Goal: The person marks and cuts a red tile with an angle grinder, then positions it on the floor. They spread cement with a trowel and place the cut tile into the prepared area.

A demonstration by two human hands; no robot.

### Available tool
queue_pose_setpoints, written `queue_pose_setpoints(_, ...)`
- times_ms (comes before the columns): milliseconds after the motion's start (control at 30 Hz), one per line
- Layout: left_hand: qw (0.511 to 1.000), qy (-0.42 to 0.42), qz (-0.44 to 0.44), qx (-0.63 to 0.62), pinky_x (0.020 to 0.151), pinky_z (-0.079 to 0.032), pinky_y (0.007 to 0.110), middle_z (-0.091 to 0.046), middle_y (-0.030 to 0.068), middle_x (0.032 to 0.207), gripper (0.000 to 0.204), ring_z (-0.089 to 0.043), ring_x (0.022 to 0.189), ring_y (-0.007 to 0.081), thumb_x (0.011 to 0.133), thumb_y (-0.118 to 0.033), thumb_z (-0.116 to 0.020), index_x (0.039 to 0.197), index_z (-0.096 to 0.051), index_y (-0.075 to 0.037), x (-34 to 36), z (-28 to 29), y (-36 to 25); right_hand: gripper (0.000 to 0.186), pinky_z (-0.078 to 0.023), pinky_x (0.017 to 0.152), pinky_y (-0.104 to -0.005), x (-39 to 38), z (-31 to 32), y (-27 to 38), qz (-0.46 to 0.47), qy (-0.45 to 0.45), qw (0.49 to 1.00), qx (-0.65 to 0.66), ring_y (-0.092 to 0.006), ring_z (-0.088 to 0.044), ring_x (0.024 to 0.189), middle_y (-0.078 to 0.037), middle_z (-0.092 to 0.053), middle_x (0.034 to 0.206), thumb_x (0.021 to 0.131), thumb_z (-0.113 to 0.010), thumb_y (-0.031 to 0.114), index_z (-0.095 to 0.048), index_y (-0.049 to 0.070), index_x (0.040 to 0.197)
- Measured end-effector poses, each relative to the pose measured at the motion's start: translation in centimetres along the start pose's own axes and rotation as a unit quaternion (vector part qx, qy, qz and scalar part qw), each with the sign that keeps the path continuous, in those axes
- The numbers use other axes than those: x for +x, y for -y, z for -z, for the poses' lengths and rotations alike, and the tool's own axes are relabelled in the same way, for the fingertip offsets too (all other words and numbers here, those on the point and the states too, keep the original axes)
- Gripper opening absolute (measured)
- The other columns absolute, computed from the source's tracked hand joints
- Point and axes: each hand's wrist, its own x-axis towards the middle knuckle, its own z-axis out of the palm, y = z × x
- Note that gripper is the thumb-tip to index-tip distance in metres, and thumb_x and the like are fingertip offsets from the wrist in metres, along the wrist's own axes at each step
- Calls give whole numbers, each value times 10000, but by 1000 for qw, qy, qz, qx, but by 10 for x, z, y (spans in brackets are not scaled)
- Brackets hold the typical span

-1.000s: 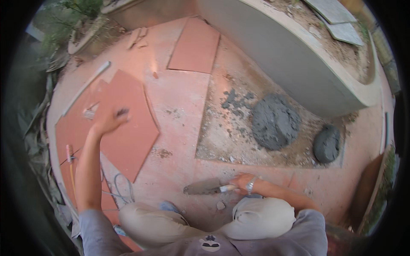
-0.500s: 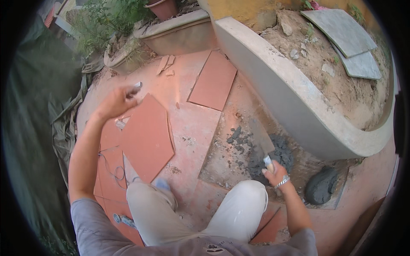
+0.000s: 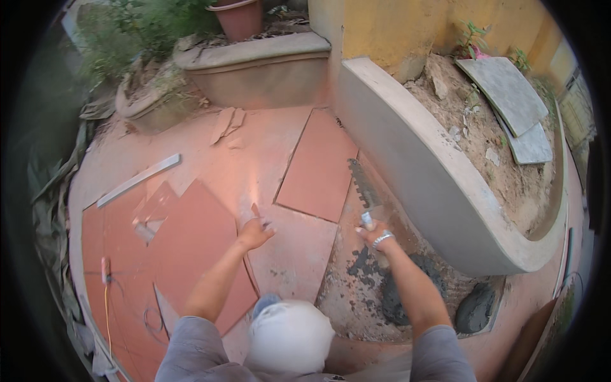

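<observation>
My right hand (image 3: 375, 237) is closed round the pale handle of a notched trowel (image 3: 365, 186). Its toothed blade points away from me, between the laid red tile (image 3: 316, 169) and the curved planter wall (image 3: 414, 153). Below it, grey mortar (image 3: 428, 272) lies in smears and a mound on the rough bed, partly hidden by my right forearm. My left hand (image 3: 256, 234), slightly blurred, hovers over the pinkish floor with its fingers apart and nothing visible in them. Close beyond its fingertips is a small reddish chip (image 3: 256, 210). A loose red tile (image 3: 196, 248) lies beneath my left forearm.
A pale straight bar (image 3: 140, 180) lies at the far left. A cable (image 3: 107, 312) runs over tiles near me on the left. Another mortar heap (image 3: 476, 308) sits at the right. Grey slabs (image 3: 506, 95) rest on soil in the planter. Broken tile pieces (image 3: 227, 124) lie farther back.
My left hand has moved right and nearer, away from the pale bar's end. My right hand has carried the trowel forward from the mortar mound to beside the laid tile. The view has shifted.
</observation>
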Motion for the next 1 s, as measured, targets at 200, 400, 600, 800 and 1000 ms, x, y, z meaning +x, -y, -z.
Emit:
queue_pose_setpoints(200, 995, -56, 87, -3, 1060, -477, 491, -652, 308, 1249, 619, -615, 1211, 441, 903, -298, -714, 1346, -524, 90, 139, -37, -23, 563, -522, 931, -432, 98, -97, 19, -124, -111, 985, 48, -331, -694, 1040, -202, -734, 1125, 846, -806, 421, -687, -4, 1196)
queue_pose_setpoints(400, 991, -29, 133, -11, 1113, -422, 540, -602, 320, 1323, 625, -527, 1312, 467, 906, -301, -711, 1356, -494, 74, 147, -35, -35, 578, -526, 928, -431, 117, -117, 40, -221, -175, 959, 22, -339, -697, 1037, -229, -726, 1132, 850, -796, 423, -685, -41, 1176)
queue_pose_setpoints(600, 989, -34, 134, -54, 1150, -387, 530, -547, 323, 1409, 747, -433, 1406, 474, 903, -354, -715, 1422, -442, 108, 155, -35, -28, 526, -551, 844, -421, 123, -109, 45, -162, -203, 966, 0, -337, -715, 921, -211, -748, 1018, 846, -808, 386, -704, -59, 1105)
queue_pose_setpoints(800, 982, -48, 86, -164, 1062, -470, 457, -615, 319, 1324, 710, -600, 1247, 428, 914, -386, -700, 1362, -525, 137, 170, -11, -3, 492, -554, 809, -402, 93, -45, 105, -85, -153, 983, 62, -260, -717, 873, -182, -752, 949, 853, -806, 343, -694, -73, 1091)
queue_pose_setpoints(1000, 908, 26, 130, -397, 1062, -478, 414, -617, 259, 1363, 698, -617, 1253, 323, 995, -456, -605, 1409, -510, 98, 217, -8, -13, 432, -553, 755, -405, 77, 3, 199, 13, -157, 986, 51, -251, -718, 801, -172, -747, 895, 841, -792, 307, -693, -66, 1036)
